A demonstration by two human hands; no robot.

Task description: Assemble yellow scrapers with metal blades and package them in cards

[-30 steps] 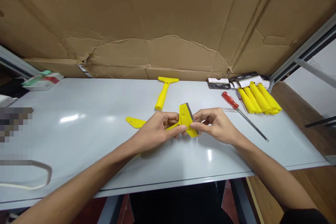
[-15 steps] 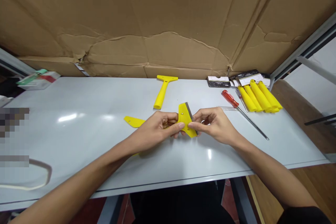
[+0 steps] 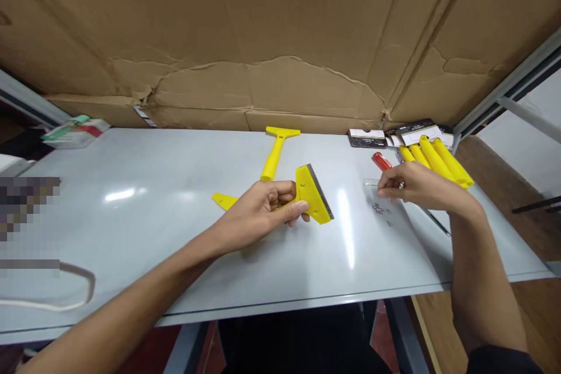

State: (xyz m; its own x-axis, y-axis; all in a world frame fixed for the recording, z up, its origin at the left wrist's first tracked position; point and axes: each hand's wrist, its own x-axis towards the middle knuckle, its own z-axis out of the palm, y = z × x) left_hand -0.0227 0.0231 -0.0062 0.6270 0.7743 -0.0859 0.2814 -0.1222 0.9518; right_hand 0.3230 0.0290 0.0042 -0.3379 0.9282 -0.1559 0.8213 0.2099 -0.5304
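Note:
A yellow scraper head with a dark blade (image 3: 314, 194) is pinched at its neck by my left hand (image 3: 274, 205), blade edge facing right. My right hand (image 3: 405, 185) is over the right side of the table, fingers pressed together by the red screwdriver handle (image 3: 381, 160); whatever they hold, if anything, is too small to make out. Just below those fingers lie several small screws (image 3: 377, 208). A small clear plastic piece (image 3: 370, 182) sits at the fingertips. Another yellow scraper part (image 3: 223, 200) lies partly hidden behind my left hand.
One yellow scraper (image 3: 274, 155) lies at the table's back middle. Several yellow handles (image 3: 438, 162) and black-and-white packages (image 3: 367, 138) are at the back right. A box (image 3: 76, 133) stands back left, a white cable (image 3: 90, 283) front left. Cardboard (image 3: 263, 87) lines the back.
My right hand has let go of the scraper's blade side and moved right toward the screws, which now show. My left hand keeps its hold on the scraper.

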